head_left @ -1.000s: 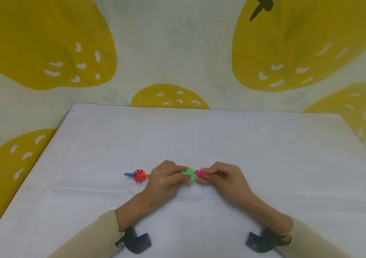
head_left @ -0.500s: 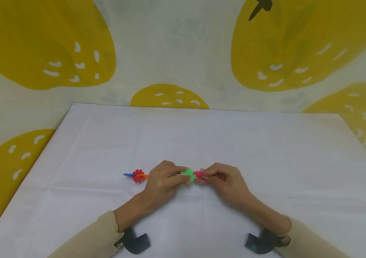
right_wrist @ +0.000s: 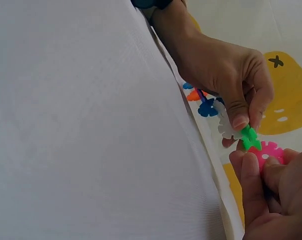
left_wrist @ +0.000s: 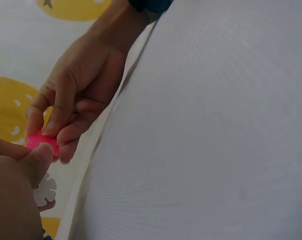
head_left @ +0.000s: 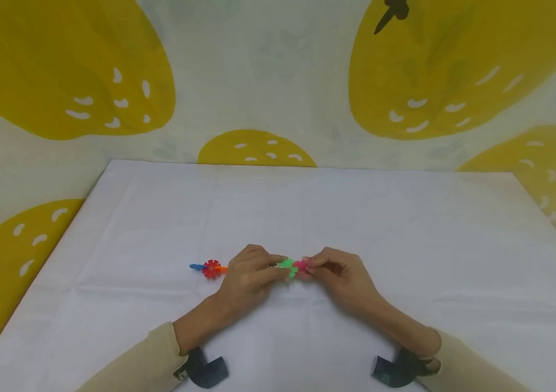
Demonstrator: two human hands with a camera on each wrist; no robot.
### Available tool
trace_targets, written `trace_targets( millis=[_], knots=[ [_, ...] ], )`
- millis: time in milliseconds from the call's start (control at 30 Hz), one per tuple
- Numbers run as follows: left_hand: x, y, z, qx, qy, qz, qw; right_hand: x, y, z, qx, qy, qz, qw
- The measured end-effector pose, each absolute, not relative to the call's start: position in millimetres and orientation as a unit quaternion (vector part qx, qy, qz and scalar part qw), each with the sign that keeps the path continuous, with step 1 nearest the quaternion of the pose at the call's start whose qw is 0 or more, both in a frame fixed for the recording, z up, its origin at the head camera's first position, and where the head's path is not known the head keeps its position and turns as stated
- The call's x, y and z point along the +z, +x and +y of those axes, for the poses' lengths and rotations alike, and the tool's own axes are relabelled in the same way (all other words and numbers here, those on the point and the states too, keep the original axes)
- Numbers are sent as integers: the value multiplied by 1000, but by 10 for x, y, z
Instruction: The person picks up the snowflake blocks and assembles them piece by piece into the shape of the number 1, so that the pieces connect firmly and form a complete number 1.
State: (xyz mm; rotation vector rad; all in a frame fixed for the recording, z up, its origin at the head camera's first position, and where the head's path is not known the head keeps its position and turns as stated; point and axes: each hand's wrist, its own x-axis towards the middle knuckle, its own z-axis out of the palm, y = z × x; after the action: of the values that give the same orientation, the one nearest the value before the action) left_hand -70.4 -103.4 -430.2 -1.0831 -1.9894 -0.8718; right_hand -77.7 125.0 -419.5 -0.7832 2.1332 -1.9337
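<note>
My left hand (head_left: 250,275) pinches a green snowflake disc (head_left: 288,267) between thumb and forefinger. From the right, my right hand (head_left: 343,275) pinches a pink snowflake disc (right_wrist: 272,150) whose notched edge meets the green one. A chain of linked discs runs back under the left hand. Its far end shows a red disc (head_left: 211,269), a blue disc (head_left: 196,267) and part of an orange disc (head_left: 221,269). In the right wrist view a white disc (right_wrist: 228,125) and a dark blue disc (right_wrist: 207,107) show beside the left hand. The middle of the chain is partly hidden by that hand.
A white-covered table (head_left: 380,218) lies under both hands. Behind it hangs a pale cloth (head_left: 268,71) with large yellow fruit prints. Dark wrist bands (head_left: 204,370) sit at both sleeve cuffs, low in the head view.
The pink disc has come slightly closer to the green disc, overlapping its edge more. Both hands keep their grip and almost the same place; the head view shifts very slightly.
</note>
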Motion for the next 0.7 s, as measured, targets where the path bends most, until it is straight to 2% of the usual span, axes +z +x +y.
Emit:
trace_targets(
  millis=[300, 533, 700],
  knots=[
    [-4212, -665, -1073, -314, -372, -811, 324, -4191, -766, 1224, -663, -176, 725, 52],
    [-3972, -654, -1232, -289, -337, -857, 263, -4175, -753, 1205, -712, -107, 690, 73],
    [-3815, -750, -1431, -326, -322, -847, 268, -4186, -753, 1216, -733, -91, 671, 73]
  ],
)
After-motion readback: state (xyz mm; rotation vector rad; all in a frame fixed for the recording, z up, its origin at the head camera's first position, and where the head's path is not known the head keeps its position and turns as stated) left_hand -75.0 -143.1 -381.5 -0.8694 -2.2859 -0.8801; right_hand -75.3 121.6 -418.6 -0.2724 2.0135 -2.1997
